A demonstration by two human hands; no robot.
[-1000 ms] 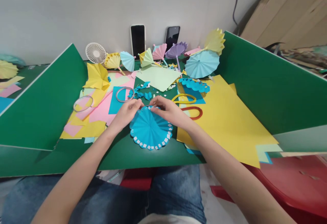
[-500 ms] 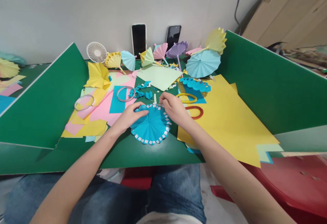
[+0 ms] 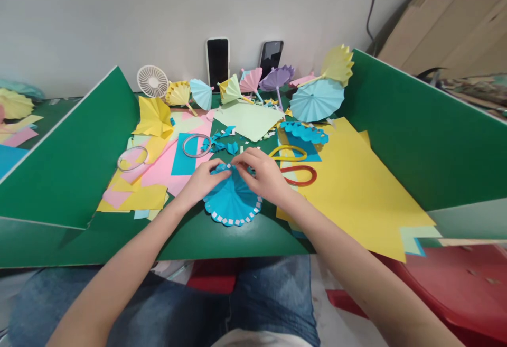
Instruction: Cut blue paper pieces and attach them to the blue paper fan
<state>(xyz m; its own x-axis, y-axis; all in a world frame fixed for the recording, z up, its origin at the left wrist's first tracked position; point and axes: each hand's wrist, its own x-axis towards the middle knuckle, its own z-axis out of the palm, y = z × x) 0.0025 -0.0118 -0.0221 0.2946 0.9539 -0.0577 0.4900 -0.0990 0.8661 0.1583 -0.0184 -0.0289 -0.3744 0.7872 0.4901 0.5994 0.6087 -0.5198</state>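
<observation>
A pleated blue paper disc [image 3: 233, 202] with a scalloped edge lies on the green table, small white squares spaced along its rim. My left hand [image 3: 203, 182] pinches the disc's upper left edge between thumb and fingers. Close beside it, my right hand [image 3: 259, 174] is closed over the upper rim, thumb and fingertips together; what they hold, if anything, is too small to make out. The right hand hides the disc's upper right edge. A yellow loop [image 3: 304, 152] and a red loop [image 3: 315, 176] lie just right of this hand.
Blue paper scraps [image 3: 226, 147] lie beyond the disc. Tape-like rings [image 3: 197, 146] rest on coloured paper at left, yellow sheets [image 3: 356, 199] at right. Paper umbrellas [image 3: 317, 99], a white fan [image 3: 152, 81] and two phones [image 3: 218, 62] line the back. Green panels [image 3: 67, 151] flank the table.
My right hand has moved left along the disc's upper rim, closer to my left hand. A pale strip near its fingertips is no longer visible. The left hand keeps its grip.
</observation>
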